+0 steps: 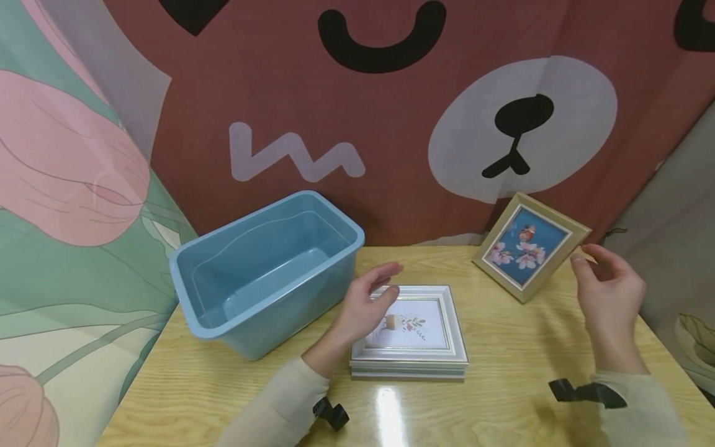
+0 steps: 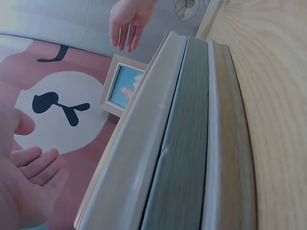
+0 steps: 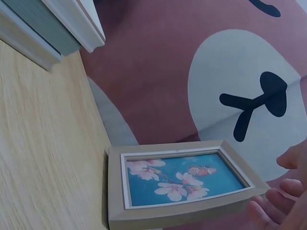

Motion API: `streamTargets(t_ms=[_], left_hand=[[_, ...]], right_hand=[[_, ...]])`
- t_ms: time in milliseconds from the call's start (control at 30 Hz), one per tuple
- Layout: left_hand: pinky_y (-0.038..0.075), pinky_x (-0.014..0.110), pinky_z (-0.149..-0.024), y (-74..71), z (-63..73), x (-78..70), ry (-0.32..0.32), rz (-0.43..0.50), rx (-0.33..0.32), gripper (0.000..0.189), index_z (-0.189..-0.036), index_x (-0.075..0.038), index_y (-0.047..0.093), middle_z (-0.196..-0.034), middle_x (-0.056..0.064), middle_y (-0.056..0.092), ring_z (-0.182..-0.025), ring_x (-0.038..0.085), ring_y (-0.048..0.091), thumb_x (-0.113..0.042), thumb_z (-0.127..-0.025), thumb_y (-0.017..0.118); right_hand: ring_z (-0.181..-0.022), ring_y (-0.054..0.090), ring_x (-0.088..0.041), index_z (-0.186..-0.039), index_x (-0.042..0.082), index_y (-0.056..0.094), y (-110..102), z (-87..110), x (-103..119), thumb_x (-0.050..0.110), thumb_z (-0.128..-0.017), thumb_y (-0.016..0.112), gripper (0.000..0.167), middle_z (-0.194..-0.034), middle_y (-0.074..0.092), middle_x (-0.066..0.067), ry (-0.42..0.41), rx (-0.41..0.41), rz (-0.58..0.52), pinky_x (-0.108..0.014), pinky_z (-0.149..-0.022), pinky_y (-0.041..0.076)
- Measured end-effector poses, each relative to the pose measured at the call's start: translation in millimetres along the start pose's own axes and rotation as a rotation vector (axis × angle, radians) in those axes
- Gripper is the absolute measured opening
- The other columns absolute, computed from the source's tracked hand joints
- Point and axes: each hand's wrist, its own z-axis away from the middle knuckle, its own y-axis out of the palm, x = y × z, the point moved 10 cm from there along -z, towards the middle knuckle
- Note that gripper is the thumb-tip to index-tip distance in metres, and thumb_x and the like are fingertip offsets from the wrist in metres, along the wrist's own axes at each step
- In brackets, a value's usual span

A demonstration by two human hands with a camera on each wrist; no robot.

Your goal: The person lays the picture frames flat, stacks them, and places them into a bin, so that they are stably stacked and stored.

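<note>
A light wood-coloured picture frame (image 1: 527,248) with a blue picture of pink blossoms and a bird stands tilted on the table at the far right. Beside its right corner is my right hand (image 1: 611,295), fingers loosely bent. In the right wrist view the fingertips (image 3: 271,203) come close to the frame's corner, with the thumb apart from it. My left hand (image 1: 357,310) hovers over the left side of a stack of picture frames, fingers relaxed and holding nothing. The top frame (image 1: 455,338) is white with a flower picture; grey-green and wood-toned edges (image 2: 184,139) show beneath it.
A blue plastic bin (image 1: 301,304) stands at the left of the wooden table (image 1: 503,397), with nothing visible inside. Behind the table hangs a printed cloth (image 1: 391,124) with a red bear face. A floral cloth (image 1: 67,248) hangs at the left.
</note>
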Motion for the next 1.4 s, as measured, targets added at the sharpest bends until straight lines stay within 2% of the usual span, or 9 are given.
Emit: streamTargets(t_ms=[267,467,600,867,1067,1300,1400], left_hand=[[0.047,0.049,-0.124,9.3,-4.4,-5.2,0.03,0.017,0.059,0.043,-0.145,0.009,0.059,-0.147,0.025,0.066,-0.141,0.04,0.061,-0.001,-0.103,0.062],[0.046,0.045,-0.125,15.5,-6.6,-6.4,0.02,0.01,0.092,0.045,-0.147,0.008,0.058,-0.148,0.023,0.066,-0.143,0.037,0.06,-0.001,-0.103,0.062],[0.046,0.043,-0.126,16.5,-6.4,-6.8,0.01,0.01,0.102,0.045,-0.147,0.007,0.058,-0.149,0.021,0.066,-0.143,0.035,0.06,-0.001,-0.103,0.062],[0.045,0.044,-0.126,16.7,-6.4,-3.8,-0.017,0.006,0.112,0.045,-0.148,0.006,0.058,-0.15,0.019,0.065,-0.145,0.034,0.059,-0.002,-0.104,0.062],[0.046,0.043,-0.125,16.1,-5.7,-1.7,-0.026,0.015,0.114,0.045,-0.149,0.004,0.059,-0.15,0.019,0.065,-0.144,0.033,0.06,-0.004,-0.105,0.062],[0.05,0.042,-0.122,16.1,-6.1,2.0,-0.049,0.053,0.118,0.043,-0.148,0.004,0.059,-0.15,0.021,0.064,-0.142,0.037,0.061,-0.002,-0.105,0.06],[0.051,0.043,-0.121,14.8,-5.9,1.6,-0.05,0.061,0.117,0.042,-0.147,0.004,0.059,-0.15,0.022,0.065,-0.142,0.038,0.061,-0.002,-0.106,0.06]], right_hand=[[-0.091,0.058,0.008,-0.142,0.022,0.07,2.8,-17.2,-8.9,0.022,-0.099,0.075,0.043,-0.106,0.062,0.027,0.073,-0.017,-0.005,-0.002,-0.063,0.046],[-0.091,0.053,0.01,-0.157,0.019,0.056,12.1,-31.1,-19.6,0.027,-0.101,0.073,0.059,-0.106,0.058,0.03,0.127,0.026,0.045,0.0,-0.065,0.044],[-0.084,0.055,0.011,-0.159,0.015,0.054,18.6,-38.1,-25.2,0.027,-0.102,0.073,0.062,-0.098,0.057,0.028,0.151,0.044,0.037,-0.002,-0.062,0.046],[-0.067,0.062,0.013,-0.156,0.011,0.058,24.8,-45.9,-31.6,0.024,-0.103,0.071,0.056,-0.087,0.058,0.024,0.18,0.081,0.032,-0.006,-0.057,0.048],[-0.062,0.064,0.013,-0.144,0.014,0.064,26.6,-48.4,-34.1,0.026,-0.103,0.072,0.044,-0.078,0.059,0.026,0.181,0.109,0.076,-0.009,-0.054,0.048],[-0.065,0.061,0.011,-0.111,0.028,0.068,24.7,-48.3,-31.6,0.023,-0.101,0.074,0.012,-0.077,0.06,0.026,0.128,0.052,0.069,-0.007,-0.055,0.048],[-0.066,0.059,0.01,-0.11,0.027,0.069,22.0,-46.3,-27.9,0.022,-0.101,0.074,0.011,-0.076,0.059,0.026,0.095,0.024,0.08,-0.006,-0.056,0.047]])
